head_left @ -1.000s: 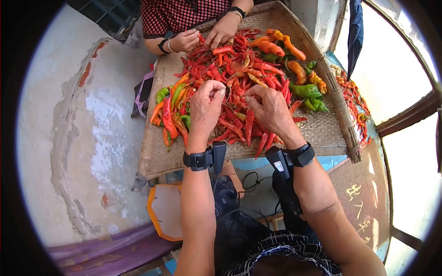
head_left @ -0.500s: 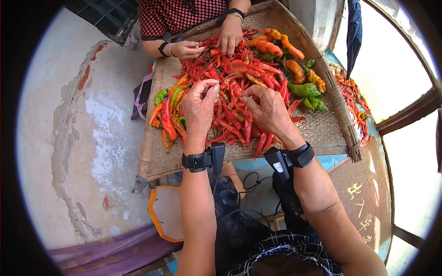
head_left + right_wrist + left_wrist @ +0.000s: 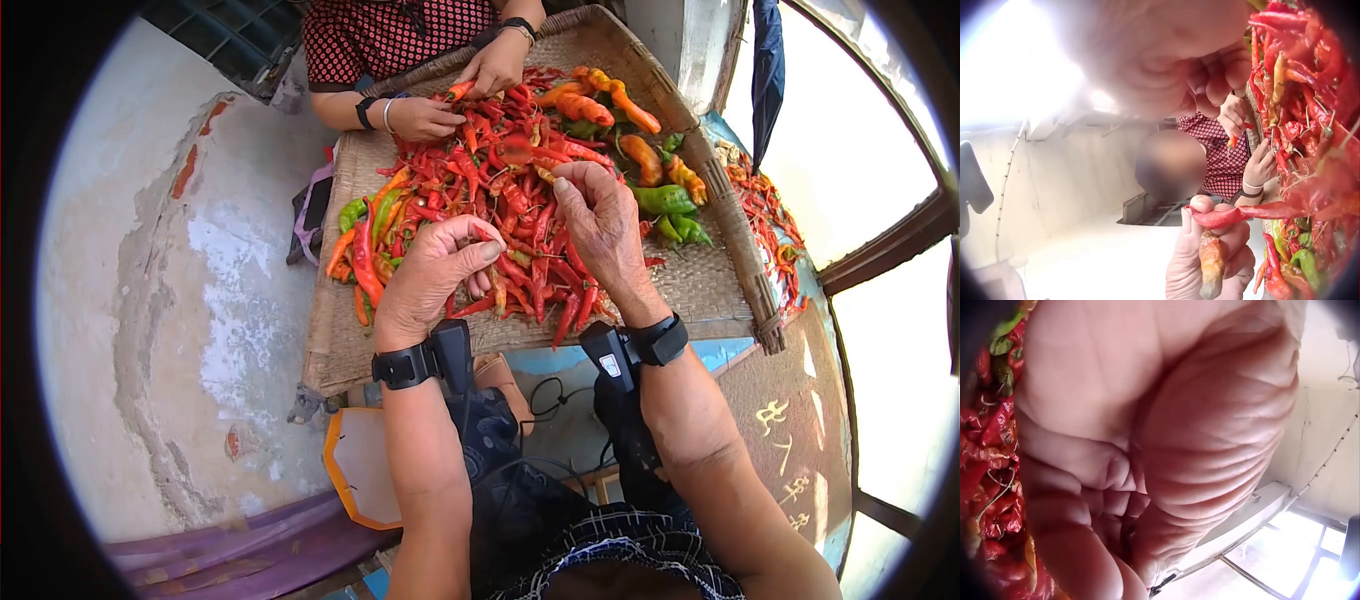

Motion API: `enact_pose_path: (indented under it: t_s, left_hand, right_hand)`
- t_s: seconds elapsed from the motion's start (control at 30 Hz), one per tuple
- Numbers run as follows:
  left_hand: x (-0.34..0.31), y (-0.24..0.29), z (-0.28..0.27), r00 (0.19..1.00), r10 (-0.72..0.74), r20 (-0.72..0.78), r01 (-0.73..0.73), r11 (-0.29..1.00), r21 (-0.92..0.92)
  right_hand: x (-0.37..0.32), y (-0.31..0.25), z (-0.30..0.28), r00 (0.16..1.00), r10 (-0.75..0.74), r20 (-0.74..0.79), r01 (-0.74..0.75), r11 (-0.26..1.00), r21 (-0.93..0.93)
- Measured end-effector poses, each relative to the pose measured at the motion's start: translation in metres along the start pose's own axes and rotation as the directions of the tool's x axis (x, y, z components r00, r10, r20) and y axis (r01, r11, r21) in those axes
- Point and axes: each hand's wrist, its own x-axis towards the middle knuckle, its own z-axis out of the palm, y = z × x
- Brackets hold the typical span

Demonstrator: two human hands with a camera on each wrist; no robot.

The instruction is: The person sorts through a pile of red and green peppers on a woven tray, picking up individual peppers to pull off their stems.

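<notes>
My left hand is over the near side of a heap of red chili peppers. In the right wrist view it pinches a red chili between thumb and fingertip, while its lower fingers hold a wrinkled orange-brown pepper. To the right, my right hand hovers over the heap with its fingers bent and thumb close to the forefinger; I cannot tell whether something lies between them. A yellowish pepper shows just by those fingertips. The left wrist view mostly shows my palm.
A woven tray bears the heap. Green peppers and orange peppers lie at its right side. Across it, another person's hands handle an orange-red pepper. More red peppers lie beyond the right rim.
My left hand has come nearer to me and turned, with the red chili in it. My right hand has shifted slightly up and right. The other person's hands have moved to an orange-red pepper.
</notes>
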Motion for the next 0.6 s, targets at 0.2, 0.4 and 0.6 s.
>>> enact_pose_path:
  t_s: [0.2, 0.4, 0.6]
  left_hand:
    - [0.029, -0.008, -0.010, 0.738, 0.271, -0.618, -0.483, 0.852, -0.203]
    - [0.017, -0.033, -0.020, 0.890, 0.334, -0.311, 0.078, 0.559, 0.826]
    - [0.024, -0.034, 0.018, 0.952, 0.207, -0.225, 0.082, 0.535, 0.841]
  right_hand:
    - [0.000, 0.001, 0.000, 0.999, -0.014, 0.052, 0.014, 1.000, 0.013]
    - [0.000, 0.000, -0.002, 0.997, -0.013, 0.080, 0.012, 1.000, 0.018]
    - [-0.003, -0.006, -0.001, 0.986, -0.003, 0.168, 0.014, 0.998, -0.063]
